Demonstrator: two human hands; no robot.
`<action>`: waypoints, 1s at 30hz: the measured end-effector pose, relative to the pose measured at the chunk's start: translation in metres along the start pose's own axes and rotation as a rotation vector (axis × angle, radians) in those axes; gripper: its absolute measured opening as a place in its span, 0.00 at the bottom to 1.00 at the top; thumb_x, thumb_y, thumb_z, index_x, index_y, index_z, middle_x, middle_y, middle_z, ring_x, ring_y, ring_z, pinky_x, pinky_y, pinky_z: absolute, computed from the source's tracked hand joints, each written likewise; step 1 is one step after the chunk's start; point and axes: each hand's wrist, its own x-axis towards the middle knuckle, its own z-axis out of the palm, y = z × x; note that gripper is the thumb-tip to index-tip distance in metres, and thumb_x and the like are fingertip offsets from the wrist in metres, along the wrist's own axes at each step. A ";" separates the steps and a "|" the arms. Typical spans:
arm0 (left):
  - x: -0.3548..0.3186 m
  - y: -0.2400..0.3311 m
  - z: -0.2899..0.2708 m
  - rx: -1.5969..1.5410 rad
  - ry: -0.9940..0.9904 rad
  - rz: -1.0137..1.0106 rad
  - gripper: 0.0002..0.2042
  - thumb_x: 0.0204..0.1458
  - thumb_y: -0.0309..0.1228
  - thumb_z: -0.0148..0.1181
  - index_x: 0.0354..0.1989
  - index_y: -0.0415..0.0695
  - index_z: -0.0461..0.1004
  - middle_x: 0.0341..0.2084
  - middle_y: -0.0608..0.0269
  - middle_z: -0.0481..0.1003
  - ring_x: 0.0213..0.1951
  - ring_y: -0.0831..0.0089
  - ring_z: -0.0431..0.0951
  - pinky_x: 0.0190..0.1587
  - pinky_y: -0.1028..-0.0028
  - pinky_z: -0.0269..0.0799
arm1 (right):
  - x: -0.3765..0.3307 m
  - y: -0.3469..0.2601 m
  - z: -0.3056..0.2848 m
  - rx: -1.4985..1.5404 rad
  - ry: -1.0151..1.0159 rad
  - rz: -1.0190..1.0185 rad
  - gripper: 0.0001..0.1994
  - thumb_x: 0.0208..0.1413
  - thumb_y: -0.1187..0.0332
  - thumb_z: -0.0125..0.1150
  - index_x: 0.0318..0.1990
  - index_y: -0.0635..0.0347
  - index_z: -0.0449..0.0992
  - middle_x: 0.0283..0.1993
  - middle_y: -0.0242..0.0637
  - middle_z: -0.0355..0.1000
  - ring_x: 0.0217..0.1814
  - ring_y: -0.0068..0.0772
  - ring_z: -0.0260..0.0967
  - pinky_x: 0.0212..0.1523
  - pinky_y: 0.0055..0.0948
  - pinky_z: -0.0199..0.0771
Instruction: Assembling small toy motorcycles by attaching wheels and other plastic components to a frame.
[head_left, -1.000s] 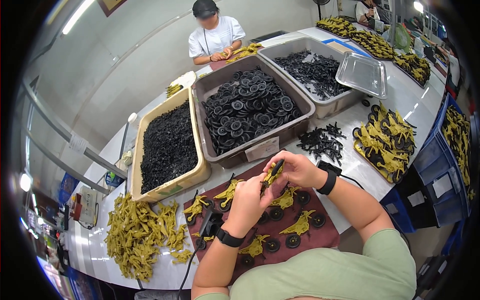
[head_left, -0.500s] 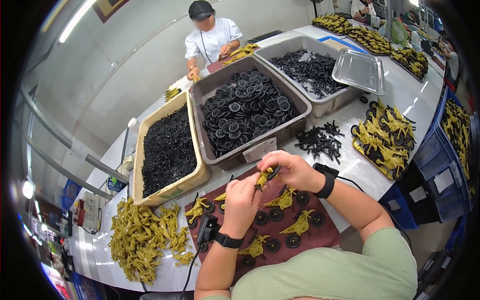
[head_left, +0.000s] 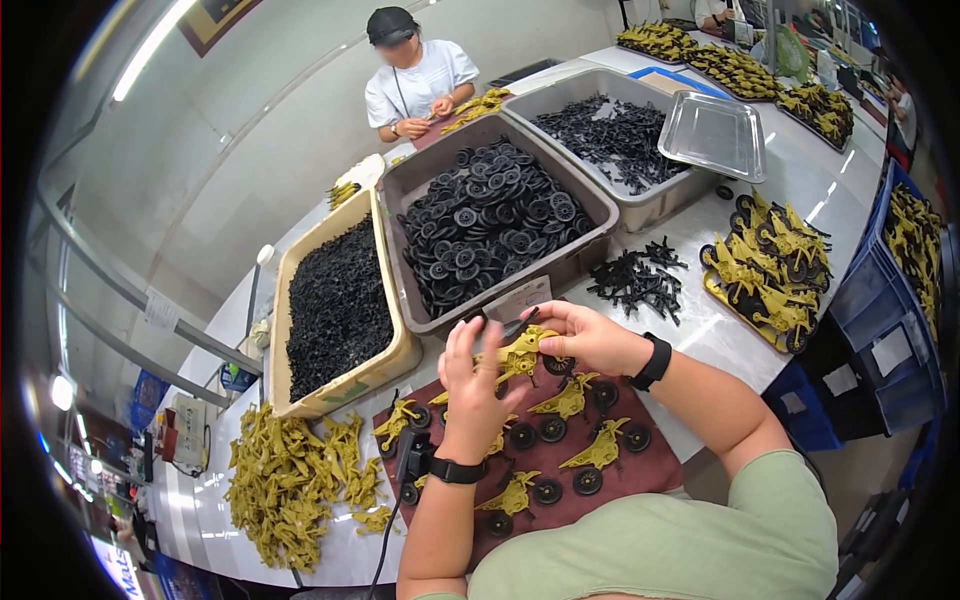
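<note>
The left hand [head_left: 470, 385] is raised above a dark red mat [head_left: 640, 470], its fingers spread and curved, the fingertips touching the left end of an olive-yellow toy motorcycle body [head_left: 520, 350]. The right hand [head_left: 585, 335] pinches the same body from the other side, thumb and fingers closed on it; a black wheel [head_left: 556, 365] sits at the lower right end of the body, just under the right hand. Both wrists carry black bands.

Below and between the hands, on the mat, lie several more yellow bodies with black wheels [head_left: 590, 455] set out in rows. A black cable with a small black device [head_left: 410, 458] lies just left of the left wrist.

Directly beyond the hands stands a grey-brown bin of black wheels [head_left: 485, 225], its near wall just above the fingertips. To the left of it a tan bin [head_left: 335, 300] holds small black parts. To the right of the right hand a loose cluster of black forked parts [head_left: 635, 280] lies on the white bench [head_left: 690, 320], and further right a tray of finished yellow motorcycles [head_left: 765, 265]. Down and left of the left hand a heap of bare yellow bodies [head_left: 290, 480] is piled on the bench. Far beyond, another grey bin of black parts [head_left: 615, 140] carries a clear lid [head_left: 715, 135], and another person [head_left: 415, 75] in a white shirt works at the far side of the bench.
</note>
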 end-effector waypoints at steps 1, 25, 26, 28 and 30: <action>-0.003 -0.003 0.003 -0.177 0.041 -0.140 0.47 0.35 0.24 0.72 0.67 0.42 0.51 0.60 0.51 0.59 0.62 0.53 0.59 0.60 0.59 0.59 | 0.001 0.001 0.000 -0.024 -0.024 -0.061 0.22 0.59 0.76 0.54 0.60 0.62 0.61 0.49 0.34 0.71 0.49 0.21 0.69 0.47 0.21 0.72; -0.029 0.007 -0.011 -0.697 0.167 -0.594 0.28 0.53 0.24 0.61 0.63 0.40 0.61 0.52 0.56 0.71 0.42 0.77 0.74 0.43 0.78 0.72 | 0.002 -0.012 0.005 -0.600 0.198 -0.253 0.13 0.54 0.77 0.54 0.48 0.62 0.74 0.35 0.31 0.74 0.35 0.15 0.68 0.37 0.20 0.70; -0.036 0.005 -0.019 -0.691 0.129 -0.626 0.33 0.52 0.24 0.62 0.66 0.43 0.55 0.57 0.54 0.66 0.47 0.72 0.73 0.45 0.75 0.72 | 0.005 -0.010 -0.001 -0.752 0.254 -0.312 0.13 0.54 0.76 0.55 0.48 0.63 0.72 0.35 0.32 0.74 0.35 0.18 0.69 0.37 0.22 0.71; -0.050 0.004 -0.041 -0.568 0.062 -0.636 0.20 0.53 0.25 0.60 0.56 0.39 0.68 0.46 0.56 0.74 0.41 0.73 0.77 0.42 0.76 0.73 | 0.005 0.008 -0.025 -0.692 0.371 -0.132 0.14 0.54 0.73 0.59 0.47 0.65 0.67 0.36 0.38 0.75 0.35 0.23 0.71 0.37 0.25 0.71; -0.073 -0.003 -0.062 -0.445 0.048 -0.683 0.12 0.54 0.26 0.58 0.47 0.38 0.75 0.39 0.57 0.78 0.37 0.74 0.78 0.39 0.77 0.73 | 0.006 0.026 -0.042 -0.875 0.395 -0.063 0.13 0.54 0.71 0.61 0.44 0.66 0.68 0.36 0.41 0.75 0.36 0.26 0.72 0.36 0.26 0.71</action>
